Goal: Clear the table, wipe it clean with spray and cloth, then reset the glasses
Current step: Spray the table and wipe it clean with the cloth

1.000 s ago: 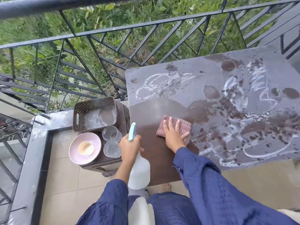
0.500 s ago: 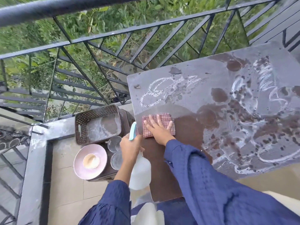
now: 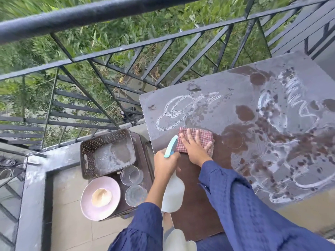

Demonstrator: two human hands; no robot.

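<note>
Balcony tiles underfoot, wiped end of table (image 3: 195, 223) nearest. Left hand (image 3: 165, 164) curls round spray bottle (image 3: 173, 195), which hangs past table edge above floor: grip slackens, it drops. Right hand (image 3: 194, 150) flat, fingers spread, pressing checked cloth (image 3: 204, 137) onto tabletop. Beyond cloth, white residue and wet blotches: likely to smear, not lift. Two glasses (image 3: 131, 175) on low stool (image 3: 140, 149) just left, beside plate (image 3: 87, 203): stray elbow could clip them. Railing (image 3: 108, 11) farthest.
</note>
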